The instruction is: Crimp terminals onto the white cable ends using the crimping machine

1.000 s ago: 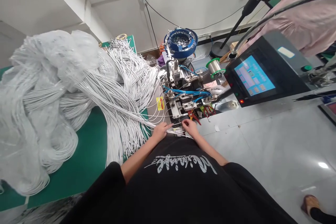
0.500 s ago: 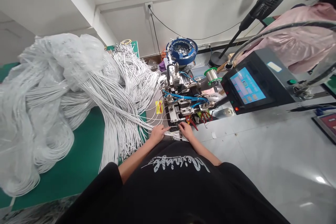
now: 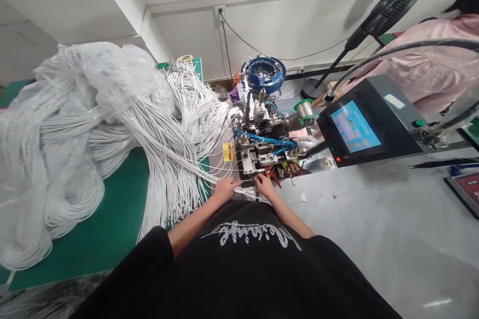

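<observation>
At the front of a bench-top machine with metal fixtures and blue air tubes, both my hands are close together. My left hand is closed on a thin white cable, its index finger reaching toward the machine's front block. On the other side of that block, my right hand pinches at the cable's end; the fingertips are small and partly hidden. More white cables run from a large bundle at the left and pass below my hands.
Plastic-wrapped cable coils cover the green table. Around the machine are a blue feeder bowl, a solder wire spool, red-handled pliers and a control screen. A fan and a person in pink are at the right.
The view has shifted slightly, so the surroundings sit a little differently in the picture. Both hands keep nearly the same position at the machine's front.
</observation>
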`<action>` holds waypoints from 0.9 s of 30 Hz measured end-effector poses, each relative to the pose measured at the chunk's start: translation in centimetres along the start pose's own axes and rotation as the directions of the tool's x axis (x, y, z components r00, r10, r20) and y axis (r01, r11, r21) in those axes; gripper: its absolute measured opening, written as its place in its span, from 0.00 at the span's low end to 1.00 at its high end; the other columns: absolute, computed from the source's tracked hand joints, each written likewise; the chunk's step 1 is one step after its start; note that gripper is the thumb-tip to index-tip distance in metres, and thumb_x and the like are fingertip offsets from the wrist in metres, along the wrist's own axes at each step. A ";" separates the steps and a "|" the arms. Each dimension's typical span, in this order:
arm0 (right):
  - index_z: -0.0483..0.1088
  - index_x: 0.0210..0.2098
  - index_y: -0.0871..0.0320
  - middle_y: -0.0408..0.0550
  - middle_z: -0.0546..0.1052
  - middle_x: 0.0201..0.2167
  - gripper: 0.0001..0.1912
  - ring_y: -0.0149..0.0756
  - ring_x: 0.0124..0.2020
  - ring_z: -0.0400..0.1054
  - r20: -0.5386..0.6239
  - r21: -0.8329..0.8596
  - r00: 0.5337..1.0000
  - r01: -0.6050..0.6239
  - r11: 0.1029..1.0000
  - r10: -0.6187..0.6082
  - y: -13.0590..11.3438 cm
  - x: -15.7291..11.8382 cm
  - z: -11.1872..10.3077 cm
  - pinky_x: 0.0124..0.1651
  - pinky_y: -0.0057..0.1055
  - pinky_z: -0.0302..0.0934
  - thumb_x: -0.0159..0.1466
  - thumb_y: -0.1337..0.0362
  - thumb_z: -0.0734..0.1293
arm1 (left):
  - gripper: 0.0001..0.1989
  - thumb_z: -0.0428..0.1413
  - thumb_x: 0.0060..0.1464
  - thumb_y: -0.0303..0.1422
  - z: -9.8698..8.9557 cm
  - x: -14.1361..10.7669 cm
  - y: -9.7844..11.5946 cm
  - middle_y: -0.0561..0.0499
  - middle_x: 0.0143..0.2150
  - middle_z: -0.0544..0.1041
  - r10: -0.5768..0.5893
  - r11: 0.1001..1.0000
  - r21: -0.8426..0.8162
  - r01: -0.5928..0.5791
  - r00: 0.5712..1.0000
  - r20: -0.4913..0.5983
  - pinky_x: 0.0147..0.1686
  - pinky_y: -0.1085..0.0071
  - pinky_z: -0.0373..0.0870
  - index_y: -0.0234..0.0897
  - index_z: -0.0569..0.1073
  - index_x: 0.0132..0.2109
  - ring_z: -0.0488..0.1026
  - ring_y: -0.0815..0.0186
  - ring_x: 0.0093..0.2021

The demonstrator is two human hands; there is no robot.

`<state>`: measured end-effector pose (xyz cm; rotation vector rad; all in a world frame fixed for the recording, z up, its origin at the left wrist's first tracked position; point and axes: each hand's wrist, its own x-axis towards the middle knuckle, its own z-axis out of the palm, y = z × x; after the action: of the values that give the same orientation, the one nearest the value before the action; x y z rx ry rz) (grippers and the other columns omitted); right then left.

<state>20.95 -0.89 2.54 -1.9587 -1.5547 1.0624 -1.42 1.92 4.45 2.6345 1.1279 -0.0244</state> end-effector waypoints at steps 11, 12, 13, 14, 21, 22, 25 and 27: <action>0.67 0.25 0.57 0.46 0.71 0.22 0.18 0.35 0.26 0.63 -0.095 0.131 0.989 -0.103 0.986 0.115 0.3 -1.0 -0.1 0.31 0.28 0.53 0.59 0.52 0.56 | 0.35 0.48 0.41 0.16 0.7 -0.8 -0.4 0.43 0.55 0.65 -0.003 0.991 -0.133 -0.010 0.995 -0.096 0.51 0.60 0.64 0.43 0.67 0.58 0.61 0.58 0.56; 0.67 0.26 0.57 0.46 0.71 0.22 0.18 0.35 0.26 0.63 -0.109 0.139 0.988 -0.094 0.986 0.109 0.3 -1.3 -0.3 0.31 0.28 0.53 0.60 0.51 0.55 | 0.35 0.48 0.41 0.16 0.6 -0.9 -0.5 0.43 0.57 0.64 -0.005 0.990 -0.143 -0.009 0.995 -0.098 0.53 0.59 0.63 0.42 0.67 0.58 0.60 0.58 0.57; 0.67 0.26 0.57 0.46 0.71 0.22 0.19 0.35 0.26 0.63 -0.112 0.147 0.989 -0.077 0.986 0.094 0.1 -1.7 -0.7 0.31 0.28 0.53 0.60 0.51 0.55 | 0.36 0.48 0.42 0.16 0.6 -1.0 -0.5 0.42 0.57 0.63 -0.006 0.988 -0.155 -0.010 0.995 -0.100 0.53 0.59 0.63 0.42 0.66 0.59 0.59 0.58 0.58; 0.68 0.27 0.58 0.46 0.71 0.22 0.20 0.35 0.26 0.63 -0.102 0.155 0.992 -0.054 0.986 0.070 -0.1 -2.0 -1.0 0.31 0.28 0.53 0.61 0.50 0.55 | 0.36 0.47 0.42 0.16 0.5 -1.1 -0.5 0.42 0.57 0.63 -0.005 0.986 -0.167 -0.012 0.994 -0.105 0.53 0.59 0.63 0.42 0.65 0.60 0.59 0.58 0.58; 0.71 0.28 0.59 0.45 0.73 0.25 0.18 0.32 0.27 0.63 0.234 0.213 0.956 0.129 0.968 -0.178 -2.8 -3.9 -3.4 0.30 0.26 0.55 0.61 0.51 0.60 | 0.30 0.47 0.50 0.19 -0.1 -1.5 -0.3 0.43 0.53 0.68 -0.015 0.981 -0.193 -0.011 0.991 -0.131 0.50 0.61 0.65 0.42 0.66 0.59 0.63 0.60 0.53; 0.72 0.28 0.59 0.45 0.73 0.25 0.17 0.32 0.27 0.64 0.282 0.211 0.938 0.144 0.967 -0.202 -3.0 -4.0 -3.5 0.31 0.26 0.55 0.60 0.52 0.62 | 0.29 0.46 0.51 0.19 -0.1 -1.5 -0.3 0.43 0.52 0.68 -0.009 0.982 -0.186 -0.016 0.991 -0.135 0.49 0.62 0.66 0.41 0.66 0.59 0.64 0.60 0.52; 0.72 0.28 0.59 0.45 0.74 0.25 0.13 0.32 0.27 0.64 0.325 0.166 0.917 0.183 0.969 -0.229 -3.4 -4.1 -3.5 0.31 0.26 0.55 0.59 0.56 0.63 | 0.28 0.46 0.52 0.20 -0.2 -1.5 -0.4 0.43 0.49 0.70 0.014 0.987 -0.160 -0.035 0.991 -0.130 0.46 0.65 0.67 0.40 0.66 0.59 0.67 0.61 0.48; 0.71 0.28 0.59 0.46 0.74 0.26 0.13 0.33 0.28 0.65 0.280 0.149 0.933 0.190 0.970 -0.226 -3.6 -4.1 -3.5 0.32 0.26 0.55 0.60 0.58 0.61 | 0.28 0.46 0.52 0.20 -0.2 -1.5 -0.4 0.45 0.46 0.70 0.018 0.990 -0.140 -0.033 0.994 -0.106 0.43 0.67 0.68 0.40 0.64 0.60 0.69 0.62 0.44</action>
<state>21.10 -3.31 8.53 -1.5677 -1.7615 1.3684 -2.78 1.16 4.69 2.5492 1.0856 0.1931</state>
